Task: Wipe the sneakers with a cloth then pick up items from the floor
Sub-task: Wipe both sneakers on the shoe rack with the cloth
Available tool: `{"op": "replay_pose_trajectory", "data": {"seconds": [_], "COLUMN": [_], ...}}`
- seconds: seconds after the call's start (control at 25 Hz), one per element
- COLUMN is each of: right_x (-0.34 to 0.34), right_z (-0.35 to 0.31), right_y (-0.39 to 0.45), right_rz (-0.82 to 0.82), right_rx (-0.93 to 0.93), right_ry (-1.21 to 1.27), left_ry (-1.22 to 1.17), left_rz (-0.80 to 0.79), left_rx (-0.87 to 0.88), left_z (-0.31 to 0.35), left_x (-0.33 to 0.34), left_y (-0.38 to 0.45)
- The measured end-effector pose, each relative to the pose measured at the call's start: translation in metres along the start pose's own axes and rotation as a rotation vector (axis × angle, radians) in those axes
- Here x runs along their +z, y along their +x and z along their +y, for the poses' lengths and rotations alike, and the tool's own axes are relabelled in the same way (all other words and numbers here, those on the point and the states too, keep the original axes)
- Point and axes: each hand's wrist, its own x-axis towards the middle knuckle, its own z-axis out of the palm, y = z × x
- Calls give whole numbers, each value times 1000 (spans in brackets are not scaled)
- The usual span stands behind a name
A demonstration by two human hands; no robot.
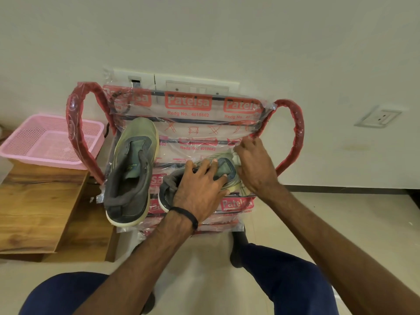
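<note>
My knees [68, 292] in dark blue cloth fill the frame at 6 o'clock, and both my bare forearms reach up from there over the pale tiled floor [284, 214].

My left hand [200, 189], with a thin black band [185, 213] at its wrist, lies on top of the right-hand sneaker [223, 169]. Its fingers are spread wide and bent down over the shoe's grey tongue and opening, pressing and gripping it from above. My right hand [256, 164], at about 3 o'clock from the left one, rests against the toe end of that same shoe, fingers curled downward among crinkled clear plastic. Whether they pinch the plastic, a cloth or the shoe itself, I cannot tell.

The other sneaker [130, 171] sits free at 9 o'clock from my left hand, toe pointing away from me. It has a dull green fabric upper, a grey padded collar and a whitish rubber sole.

Both shoes rest on a folding chair [193, 123] wrapped in glossy transparent film printed with red labels. Its curved red arms [75, 133] loop out on either side.

At 9 o'clock stands a wooden block [34, 201] with visible grain, bearing a pink perforated plastic basket [22, 146]. Beyond, at 12 o'clock, white switch plates [195, 85] sit on a plain cream wall [204, 30].
</note>
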Motion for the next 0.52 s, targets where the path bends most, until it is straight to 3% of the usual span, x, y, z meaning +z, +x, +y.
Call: {"op": "replay_pose_trajectory", "data": {"seconds": [0.12,0.28,0.32,0.44,0.52], "right_x": [-16,-67,-69,-52,-27], "right_z": [4,39,46,43,19], "right_y": [-3,24,28,30,17], "right_rz": [-193,-667,-634,-163,-116], "right_rx": [-151,-145,-90,-14,-43], "right_ry": [25,310,357,311,168], "left_ry": [-11,-38,-41,-37,-20], "left_rz": [-7,-7,-5,0,3], "left_rx": [21,-6,-11,-10,-9], "left_z": [-1,-3,-3,-3,-2], "left_x": [-1,-1,-2,0,0], "left_y": [0,0,1,0,0]}}
